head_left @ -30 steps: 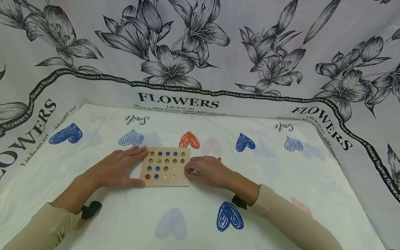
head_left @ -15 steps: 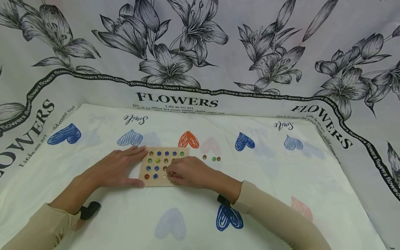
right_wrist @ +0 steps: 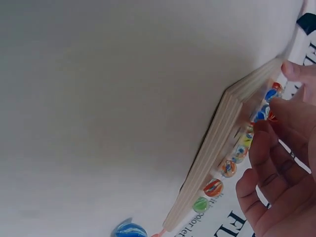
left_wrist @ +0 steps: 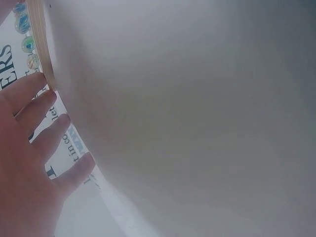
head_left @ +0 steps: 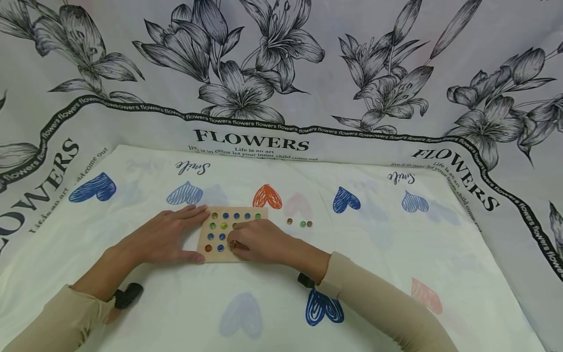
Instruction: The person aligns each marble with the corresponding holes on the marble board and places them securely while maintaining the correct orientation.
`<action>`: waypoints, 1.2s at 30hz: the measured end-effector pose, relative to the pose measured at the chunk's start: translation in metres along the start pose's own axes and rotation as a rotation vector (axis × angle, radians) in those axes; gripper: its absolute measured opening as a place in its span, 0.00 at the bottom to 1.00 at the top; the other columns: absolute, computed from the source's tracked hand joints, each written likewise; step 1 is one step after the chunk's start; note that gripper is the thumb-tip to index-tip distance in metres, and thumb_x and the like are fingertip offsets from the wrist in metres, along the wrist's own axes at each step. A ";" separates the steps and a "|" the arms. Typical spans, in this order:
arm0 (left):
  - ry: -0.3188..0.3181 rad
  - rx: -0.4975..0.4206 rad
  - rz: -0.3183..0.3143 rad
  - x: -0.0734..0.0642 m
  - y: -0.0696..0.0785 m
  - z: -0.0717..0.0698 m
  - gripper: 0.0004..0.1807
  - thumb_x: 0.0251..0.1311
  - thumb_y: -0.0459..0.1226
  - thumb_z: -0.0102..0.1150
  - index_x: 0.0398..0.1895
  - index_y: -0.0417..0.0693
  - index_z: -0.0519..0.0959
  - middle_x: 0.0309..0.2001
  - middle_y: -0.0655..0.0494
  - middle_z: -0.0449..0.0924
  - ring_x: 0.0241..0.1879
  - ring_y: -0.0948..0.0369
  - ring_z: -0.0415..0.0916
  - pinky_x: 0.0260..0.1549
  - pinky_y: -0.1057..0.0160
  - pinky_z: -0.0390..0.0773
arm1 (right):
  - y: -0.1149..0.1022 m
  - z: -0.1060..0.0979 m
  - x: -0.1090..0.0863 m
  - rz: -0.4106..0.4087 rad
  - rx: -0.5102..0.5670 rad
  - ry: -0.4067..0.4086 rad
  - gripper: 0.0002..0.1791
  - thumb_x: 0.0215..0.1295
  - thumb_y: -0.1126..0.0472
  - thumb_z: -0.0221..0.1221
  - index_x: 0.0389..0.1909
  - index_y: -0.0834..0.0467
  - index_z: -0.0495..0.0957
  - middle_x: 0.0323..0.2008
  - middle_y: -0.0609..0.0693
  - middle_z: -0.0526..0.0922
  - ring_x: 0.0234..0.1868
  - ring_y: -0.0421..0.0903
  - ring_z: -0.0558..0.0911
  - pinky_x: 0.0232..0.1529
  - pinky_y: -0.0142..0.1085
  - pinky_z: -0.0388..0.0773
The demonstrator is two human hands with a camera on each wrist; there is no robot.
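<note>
now the right hand [head_left: 264,240] pinched a marble [right_wrist: 273,116] at the front row of the wooden board [head_left: 214,258]. the left hand [head_left: 164,237] touched the board's left edge with straight fingers. if the pinch slipped, the marble might roll away; a clumsy knuckle might bump seated marbles [head_left: 220,248] out.
</note>
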State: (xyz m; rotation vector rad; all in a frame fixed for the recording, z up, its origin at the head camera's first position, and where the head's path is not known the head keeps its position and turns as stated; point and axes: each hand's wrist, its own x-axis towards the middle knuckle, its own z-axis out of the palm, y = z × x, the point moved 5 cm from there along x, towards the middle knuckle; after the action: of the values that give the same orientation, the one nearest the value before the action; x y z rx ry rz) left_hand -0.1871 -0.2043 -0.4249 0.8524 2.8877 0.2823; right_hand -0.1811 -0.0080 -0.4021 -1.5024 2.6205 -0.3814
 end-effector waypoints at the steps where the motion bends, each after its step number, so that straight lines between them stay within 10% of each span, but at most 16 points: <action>1: 0.001 0.001 0.002 0.000 0.000 0.000 0.61 0.44 0.79 0.52 0.74 0.47 0.65 0.74 0.48 0.61 0.72 0.43 0.59 0.60 0.35 0.68 | 0.000 0.000 0.000 0.001 0.000 -0.001 0.05 0.69 0.57 0.62 0.41 0.50 0.85 0.31 0.38 0.79 0.27 0.32 0.71 0.28 0.20 0.66; 17: 0.010 -0.004 0.008 -0.001 0.001 -0.001 0.61 0.45 0.79 0.52 0.73 0.46 0.66 0.74 0.47 0.62 0.72 0.42 0.60 0.59 0.35 0.68 | 0.011 -0.006 -0.010 0.082 0.061 -0.009 0.11 0.67 0.58 0.63 0.48 0.51 0.85 0.42 0.41 0.85 0.35 0.32 0.78 0.36 0.20 0.73; 36: 0.019 0.000 0.008 0.000 0.000 0.000 0.62 0.44 0.79 0.52 0.74 0.46 0.65 0.74 0.47 0.62 0.72 0.42 0.60 0.60 0.35 0.68 | 0.076 -0.022 -0.075 0.343 0.189 0.035 0.15 0.67 0.56 0.64 0.53 0.53 0.84 0.44 0.42 0.85 0.35 0.38 0.76 0.36 0.28 0.77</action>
State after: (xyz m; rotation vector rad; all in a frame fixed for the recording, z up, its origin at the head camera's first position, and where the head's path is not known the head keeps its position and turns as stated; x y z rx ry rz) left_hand -0.1871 -0.2040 -0.4245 0.8659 2.9025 0.2928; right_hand -0.2111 0.0971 -0.4041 -0.9755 2.7085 -0.6023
